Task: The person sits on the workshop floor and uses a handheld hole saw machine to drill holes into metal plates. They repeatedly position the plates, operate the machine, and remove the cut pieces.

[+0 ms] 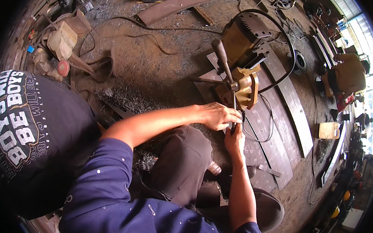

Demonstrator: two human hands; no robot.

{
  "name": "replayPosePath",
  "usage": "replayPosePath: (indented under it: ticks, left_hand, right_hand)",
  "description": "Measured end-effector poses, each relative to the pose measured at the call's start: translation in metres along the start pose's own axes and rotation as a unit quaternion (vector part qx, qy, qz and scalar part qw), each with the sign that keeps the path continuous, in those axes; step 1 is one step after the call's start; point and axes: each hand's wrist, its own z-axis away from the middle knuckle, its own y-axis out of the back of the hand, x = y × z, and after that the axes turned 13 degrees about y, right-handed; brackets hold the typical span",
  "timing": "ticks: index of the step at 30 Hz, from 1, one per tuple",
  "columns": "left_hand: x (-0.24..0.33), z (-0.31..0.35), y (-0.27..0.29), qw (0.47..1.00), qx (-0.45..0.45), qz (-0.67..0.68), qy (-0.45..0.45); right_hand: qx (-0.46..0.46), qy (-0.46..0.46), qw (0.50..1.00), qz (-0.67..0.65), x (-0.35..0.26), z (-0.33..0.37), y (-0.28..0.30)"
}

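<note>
A yellow drilling machine (245, 83) with a long black-knobbed lever (222, 59) stands on curved dark steel plates (274, 143) marked with small holes. My left hand (217, 116) reaches in from the left, its fingers curled around the thin dark bit (233, 127) that hangs under the machine's head. Just below, my right hand (235, 140) comes up from the lower edge and pinches the same bit. The two hands touch each other. The bit's tip and the spot on the plate beneath it are hidden by my fingers.
Another person's dark printed shirt (31, 141) fills the left side. A second person (349, 75) crouches at the far right. A black cable (284, 45) loops around the machine. Metal shavings (123, 97), a funnel (100, 66) and a small tan canister (328, 130) lie on the floor.
</note>
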Motion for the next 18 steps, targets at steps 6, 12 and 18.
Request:
replayPosePath:
  ticks: [6,12,18]
  left_hand:
    - [-0.002,-0.032,-0.022,0.972,-0.207,-0.097,0.058]
    - [-0.003,-0.028,-0.021,0.964,-0.237,-0.038,0.117]
    - [0.021,-0.041,-0.011,0.924,-0.266,0.08,0.264]
  right_hand:
    - [-0.084,-0.079,0.983,-0.14,0.018,0.0,0.018]
    - [0.11,-0.245,0.763,-0.588,0.154,0.038,0.058]
    - [0.411,-0.598,0.672,-0.148,0.339,0.082,0.066]
